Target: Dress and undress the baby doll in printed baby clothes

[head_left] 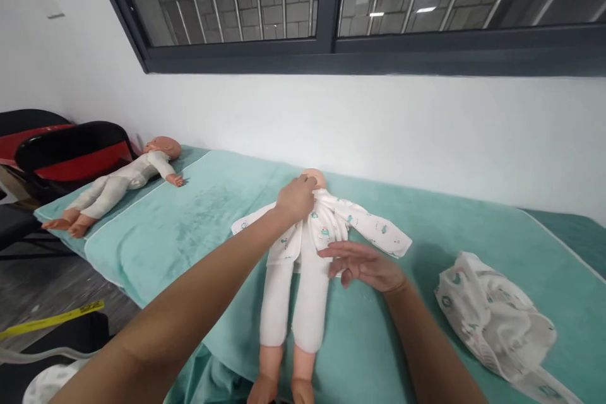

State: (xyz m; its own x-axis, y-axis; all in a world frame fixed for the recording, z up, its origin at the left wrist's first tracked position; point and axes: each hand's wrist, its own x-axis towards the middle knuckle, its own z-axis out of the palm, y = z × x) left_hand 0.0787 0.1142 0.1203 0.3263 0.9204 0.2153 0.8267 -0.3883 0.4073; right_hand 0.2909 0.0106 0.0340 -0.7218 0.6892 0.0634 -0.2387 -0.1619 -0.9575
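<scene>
A baby doll (pixel 303 278) lies on its back on a teal blanket (pixel 199 221), its feet toward me. It wears a white printed top (pixel 331 227) with the sleeves spread out. My left hand (pixel 296 199) is closed, pinching the top's fabric at the doll's chest just below its head. My right hand (pixel 364 265) lies open with fingers stretched, resting on the doll's right side at the hem of the top.
A second doll (pixel 118 183) in a white suit lies at the far left of the blanket. A crumpled printed garment (pixel 497 315) sits at the right. Black and red chairs (pixel 66 151) stand at the left. A white wall and a window are behind.
</scene>
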